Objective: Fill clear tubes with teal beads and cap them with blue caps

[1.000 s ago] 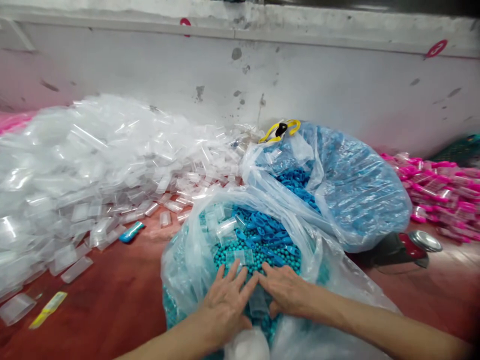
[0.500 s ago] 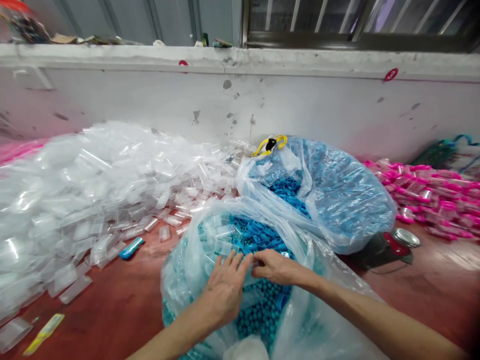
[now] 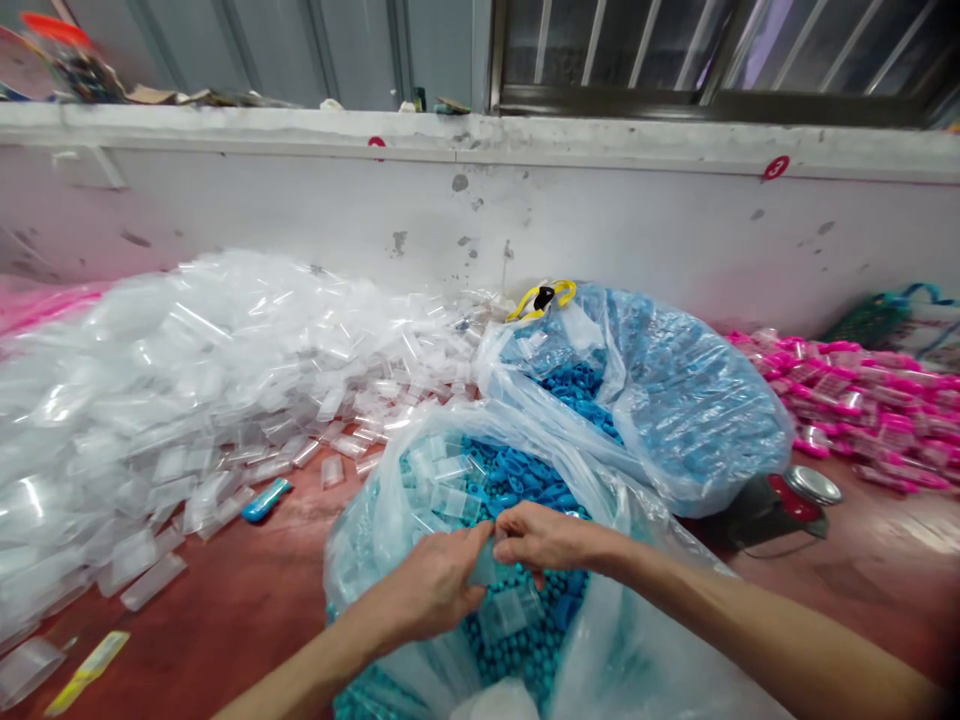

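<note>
My left hand and my right hand meet over an open clear plastic bag filled with teal beads and blue plastic pieces. Both hands pinch the same small clear pouch between fingertips, just above the beads. Other small clear pouches lie loose on top of the bag's contents.
A second bag of blue pieces sits behind, with a yellow loop at its top. A big heap of clear pouches covers the left. Pink packed items lie right, near a round metal lid. A white wall stands behind.
My hands lifted off the beads and came together, fingers closing on a small clear pouch. The camera tilted up, showing the ledge and window.
</note>
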A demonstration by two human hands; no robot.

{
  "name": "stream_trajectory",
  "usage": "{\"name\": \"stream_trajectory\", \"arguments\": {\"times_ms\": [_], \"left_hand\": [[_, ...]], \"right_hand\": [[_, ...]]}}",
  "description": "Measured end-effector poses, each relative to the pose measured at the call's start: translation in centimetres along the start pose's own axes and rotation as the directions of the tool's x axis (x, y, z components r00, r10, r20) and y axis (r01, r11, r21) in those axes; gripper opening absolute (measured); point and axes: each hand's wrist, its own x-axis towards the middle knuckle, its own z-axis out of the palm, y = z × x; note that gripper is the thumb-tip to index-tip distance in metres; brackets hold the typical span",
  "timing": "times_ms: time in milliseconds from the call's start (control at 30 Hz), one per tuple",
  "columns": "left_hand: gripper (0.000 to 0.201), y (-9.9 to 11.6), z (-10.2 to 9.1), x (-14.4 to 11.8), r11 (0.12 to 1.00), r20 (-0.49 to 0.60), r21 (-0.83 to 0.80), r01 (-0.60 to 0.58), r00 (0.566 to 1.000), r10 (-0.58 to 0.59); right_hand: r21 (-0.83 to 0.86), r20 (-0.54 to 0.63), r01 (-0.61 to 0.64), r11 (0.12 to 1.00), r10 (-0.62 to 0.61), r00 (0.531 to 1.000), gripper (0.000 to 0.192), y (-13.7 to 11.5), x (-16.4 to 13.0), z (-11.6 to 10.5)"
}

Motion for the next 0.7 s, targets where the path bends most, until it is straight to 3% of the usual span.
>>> {"name": "stream_trajectory", "arguments": {"times_ms": [100, 167, 233, 267, 367, 433, 500, 600, 700], "left_hand": [[0.050, -0.7, -0.6, 0.0, 0.977, -0.157, 0.147, 0.156, 0.979, -0.133], [0.047, -1.4, -1.3, -0.2, 0.978, -0.113, 0.145, 0.148, 0.985, -0.132], [0.039, -2.4, -2.1, -0.8, 0.979, -0.033, 0.125, 0.161, 0.987, -0.158], [0.035, -3.0, -2.5, -1.3, 0.965, -0.040, 0.139, 0.221, 0.975, -0.218], [0.033, -4.7, -3.3, -2.5, 0.883, -0.182, 0.172, 0.436, 0.895, -0.406], [0.038, -5.2, -3.6, -2.3, 0.897, -0.222, 0.132, 0.422, 0.894, -0.388], [0.039, -5.1, -3.9, -0.9, 0.917, -0.233, 0.104, 0.384, 0.906, -0.353], [0.032, -4.7, -3.9, 2.3, 0.912, -0.266, 0.119, 0.392, 0.898, -0.351], [0.030, -5.1, -3.2, 5.3, 0.906, -0.272, 0.204, 0.370, 0.911, -0.311]], "right_hand": [[-0.108, -0.138, 0.088, 0.990, -0.102, 0.985, 0.011, -1.6, 0.9, -0.1], [-0.149, -0.149, 0.115, 0.982, -0.138, 0.979, 0.010, -1.8, 1.2, -0.4], [-0.110, -0.132, 0.081, 0.991, -0.095, 0.987, 0.009, -1.1, 1.1, -0.9], [-0.079, -0.149, 0.039, 0.996, -0.050, 0.988, 0.008, -0.5, 0.8, -1.3], [-0.038, -0.247, -0.076, 0.996, 0.064, 0.967, 0.006, 1.3, 0.4, -2.1], [-0.026, -0.197, -0.065, 0.998, 0.059, 0.979, 0.005, 1.5, 0.8, -2.2], [-0.060, -0.106, 0.041, 0.997, -0.048, 0.993, 0.011, 0.8, 2.2, -1.9], [-0.421, -0.128, 0.149, 0.895, -0.220, 0.967, 0.021, -0.5, 5.3, -1.7], [-0.704, -0.268, 0.033, 0.709, -0.308, 0.913, 0.025, -0.3, 8.2, -2.0]]}}
